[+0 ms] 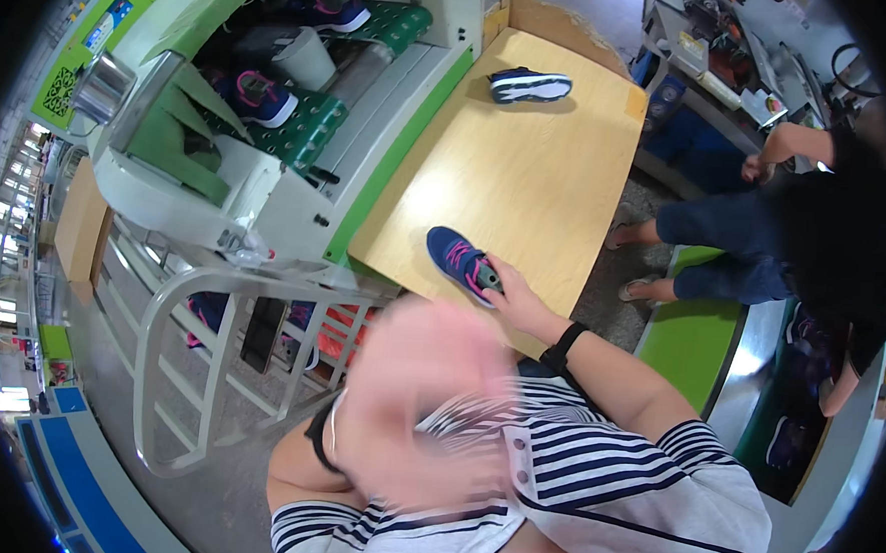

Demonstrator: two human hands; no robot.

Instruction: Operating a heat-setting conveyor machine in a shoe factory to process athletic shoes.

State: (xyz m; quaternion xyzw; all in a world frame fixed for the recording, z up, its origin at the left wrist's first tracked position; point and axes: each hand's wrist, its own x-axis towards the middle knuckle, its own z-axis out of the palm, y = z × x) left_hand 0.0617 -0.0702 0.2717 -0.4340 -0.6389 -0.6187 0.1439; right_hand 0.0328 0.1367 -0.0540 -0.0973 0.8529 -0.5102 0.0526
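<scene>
A navy sneaker (pixel 450 247) with pink laces rests on the near end of the wooden table (pixel 529 166), its toe pointing away to the left. Around its heel end, my right hand (pixel 522 301) is closed, by a dark green shoe last (pixel 490 275) that shows in the shoe's opening. Raised close to the camera, my left hand (pixel 427 396) is smeared by motion, so its fingers and anything in them cannot be made out. Another navy sneaker (pixel 530 86) lies on its side at the table's far end, white sole showing.
Left of the table stands a white and green machine (pixel 306 204) with sneakers on a green perforated belt (pixel 305 134). A metal rack (pixel 208 364) holding shoes is at the lower left. At right, a co-worker in dark clothes (pixel 816 226) stands beside another conveyor (pixel 695 340).
</scene>
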